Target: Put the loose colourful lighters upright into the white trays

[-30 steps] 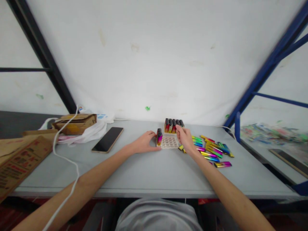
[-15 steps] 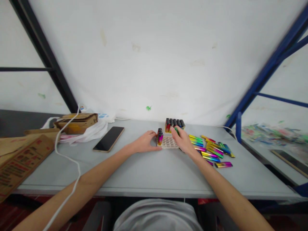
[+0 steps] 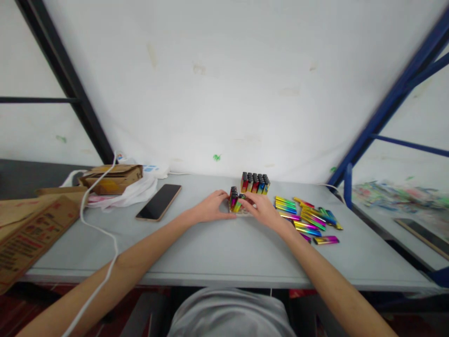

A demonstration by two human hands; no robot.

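Observation:
A pale tray with round holes (image 3: 244,215) lies on the table, mostly covered by my right hand. Black-topped lighters (image 3: 233,198) stand upright along its left end. My left hand (image 3: 213,206) is curved around that end, fingers behind and thumb in front, gripping the tray. My right hand (image 3: 258,207) pinches a yellow-green lighter (image 3: 239,203) over the tray, just right of the standing ones. Behind it stands a full block of upright lighters (image 3: 255,183). Loose shiny lighters (image 3: 308,219) lie to the right of my right hand.
A phone (image 3: 159,202) lies left of my left hand. Farther left are a small cardboard box (image 3: 115,180) on white plastic bags and a larger carton (image 3: 38,229). A white cable (image 3: 101,229) crosses above my left forearm. The wall (image 3: 245,93) rises behind the table.
My right hand has moved left and slightly toward me with the lighter, from the front of the block to beside the standing lighters. My left hand has stayed put.

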